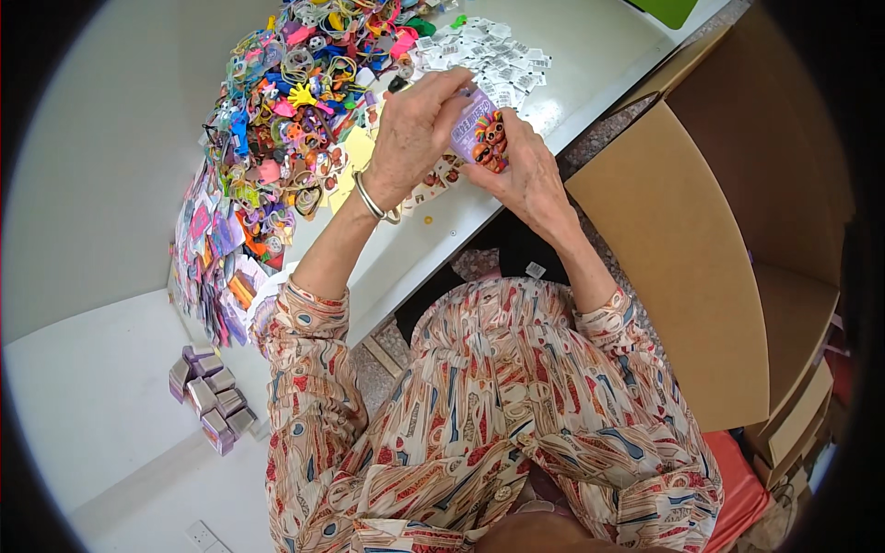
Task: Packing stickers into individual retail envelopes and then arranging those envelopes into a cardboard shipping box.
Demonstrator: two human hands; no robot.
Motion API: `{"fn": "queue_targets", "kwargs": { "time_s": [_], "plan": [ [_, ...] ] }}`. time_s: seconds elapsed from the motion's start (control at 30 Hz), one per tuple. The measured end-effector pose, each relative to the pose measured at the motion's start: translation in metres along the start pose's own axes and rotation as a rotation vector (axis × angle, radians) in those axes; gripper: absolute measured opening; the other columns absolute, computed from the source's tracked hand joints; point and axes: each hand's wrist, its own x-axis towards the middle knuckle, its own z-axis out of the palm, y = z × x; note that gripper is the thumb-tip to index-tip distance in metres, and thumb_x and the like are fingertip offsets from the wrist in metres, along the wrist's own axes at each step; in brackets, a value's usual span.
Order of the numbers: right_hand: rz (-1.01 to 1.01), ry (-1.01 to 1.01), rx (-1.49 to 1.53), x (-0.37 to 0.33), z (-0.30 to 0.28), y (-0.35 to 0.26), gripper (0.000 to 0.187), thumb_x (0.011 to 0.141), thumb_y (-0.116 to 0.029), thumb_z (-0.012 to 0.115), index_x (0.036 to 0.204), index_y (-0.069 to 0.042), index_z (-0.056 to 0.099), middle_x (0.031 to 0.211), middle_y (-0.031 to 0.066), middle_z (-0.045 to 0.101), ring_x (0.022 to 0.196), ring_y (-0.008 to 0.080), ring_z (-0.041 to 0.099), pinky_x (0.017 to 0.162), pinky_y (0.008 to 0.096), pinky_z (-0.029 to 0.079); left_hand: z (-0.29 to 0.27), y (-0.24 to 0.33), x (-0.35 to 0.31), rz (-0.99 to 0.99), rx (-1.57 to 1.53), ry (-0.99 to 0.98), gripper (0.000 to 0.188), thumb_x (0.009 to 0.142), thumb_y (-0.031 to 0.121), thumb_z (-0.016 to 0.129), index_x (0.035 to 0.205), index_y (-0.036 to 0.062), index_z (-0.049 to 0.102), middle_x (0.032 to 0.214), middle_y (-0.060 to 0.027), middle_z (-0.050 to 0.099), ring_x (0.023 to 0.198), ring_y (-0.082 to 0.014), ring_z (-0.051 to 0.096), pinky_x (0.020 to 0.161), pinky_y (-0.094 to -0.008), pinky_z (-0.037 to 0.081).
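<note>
Over the table's near edge, both my hands hold a small purple carton (pixel 477 131) printed with cartoon figures. My left hand (pixel 419 134), with metal bangles at the wrist, has its fingers curled at the carton's upper left side. Thumb and fingers of my right hand (pixel 527 180) grip its right and lower edges. My left fingertips are partly hidden behind the back of the hand. Under my left hand lie a pale yellow sheet (pixel 356 155) and small printed stickers (pixel 426 192). White printed slips (pixel 498 63) are spread just beyond the carton.
A big heap of colourful small toys (pixel 300 101) covers the table's left part, with flat printed cards (pixel 205 244) beside it. Several small purple-and-grey boxes (pixel 217 398) are stacked at the lower left. An opened cardboard box (pixel 678 249) stands on the right. A green object (pixel 666 9) sits at the far edge.
</note>
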Motion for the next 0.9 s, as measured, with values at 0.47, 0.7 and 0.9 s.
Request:
{"fn": "queue_targets", "kwargs": {
  "time_s": [0.47,0.7,0.9],
  "plan": [
    [-0.154,0.099,0.128,0.015,-0.032,-0.003,0.067,0.078,-0.026,0.069,0.125,0.010,0.038,0.112,0.0326,0.053,0.106,0.0450,0.053,0.091,0.0441,0.043,0.142,0.045,-0.170,-0.374,-0.229,-0.608,0.021,0.082,0.008,0.058,0.102,0.0003,0.060,0.093,-0.0215,0.061,0.088,-0.0411,0.059,0.077,-0.0467,0.049],
    [-0.220,0.161,0.076,-0.010,-0.010,0.011,0.072,0.074,-0.027,0.078,0.127,0.007,0.042,0.105,0.0207,0.060,0.095,0.0294,0.063,0.085,0.0369,0.050,0.185,0.038,-0.200,-0.161,-0.269,-0.454,0.020,0.080,0.004,0.055,0.099,0.0009,0.059,0.087,-0.0204,0.058,0.079,-0.0406,0.059,0.067,-0.0473,0.050],
    [-0.245,0.137,0.362,-0.023,-0.002,0.008,0.087,0.068,-0.012,0.083,0.137,0.002,0.033,0.127,0.0169,0.051,0.116,0.0259,0.055,0.095,0.0407,0.051,0.085,0.074,-0.150,-0.247,-0.325,-0.491,0.015,0.083,0.004,0.057,0.097,-0.0004,0.060,0.089,-0.0188,0.060,0.082,-0.0374,0.060,0.073,-0.0423,0.048]
  ]
}}
